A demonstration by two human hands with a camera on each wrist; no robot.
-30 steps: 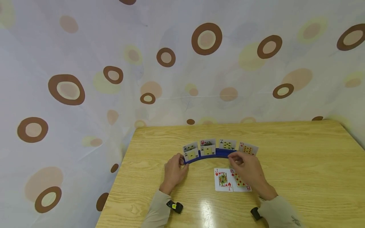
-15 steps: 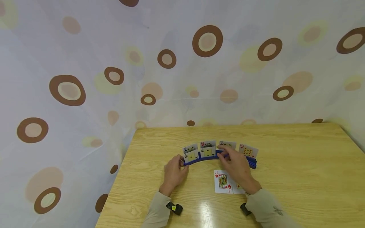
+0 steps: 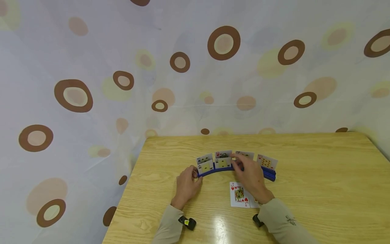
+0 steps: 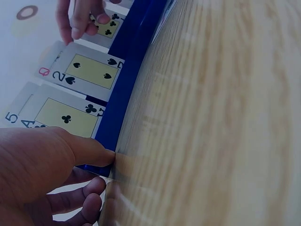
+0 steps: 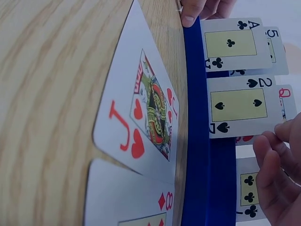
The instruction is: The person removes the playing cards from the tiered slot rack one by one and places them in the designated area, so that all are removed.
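Note:
A curved blue playing-card holder [image 3: 269, 174] stands on the table with several upright cards. The left hand [image 3: 186, 184] grips its left end, thumb in front, beside the ace of clubs [image 4: 66, 115] and the five behind it. The right hand [image 3: 251, 173] pinches the two of spades [image 5: 242, 106] at its upper right corner; a red queen [image 5: 286, 101] shows behind that card. Partly covered by the right hand is the seven of clubs [image 5: 249, 190]. The ten of diamonds [image 3: 267, 162] stands at the holder's right end.
In front of the holder, the jack of hearts [image 3: 239, 195] and the eight of diamonds [image 5: 141, 207] lie face up; the right arm partly covers the eight. The wooden table [image 3: 329, 189] meets a patterned cloth backdrop [image 3: 256, 78].
My right hand has moved left from over the eight of diamonds to the two of spades, uncovering the holder's right end. The left hand keeps its place on the holder.

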